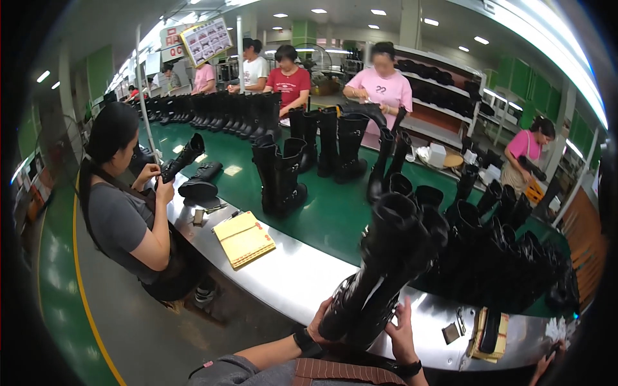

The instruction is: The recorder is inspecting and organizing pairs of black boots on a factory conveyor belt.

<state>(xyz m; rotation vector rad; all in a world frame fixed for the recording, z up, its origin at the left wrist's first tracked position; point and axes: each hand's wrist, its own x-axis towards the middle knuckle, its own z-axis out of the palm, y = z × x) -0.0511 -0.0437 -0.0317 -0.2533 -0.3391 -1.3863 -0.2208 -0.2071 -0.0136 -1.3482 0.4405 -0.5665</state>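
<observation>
A pair of tall black boots stands tilted in front of me, shafts up and away, with their lower parts close to my body. My left hand is closed around the left side of the pair near the foot. On the other side, my right hand presses its fingers against the right boot, so the pair is held between both hands. The boots' undersides and some of my fingertips are hidden. Beneath them runs the shiny metal edge of the workbench.
Many black boots crowd the green bench top on the right; more stand ahead. Yellow cards lie left, another stack right beside a small metal piece. A co-worker handles a boot at left; another person's hand shows lower right.
</observation>
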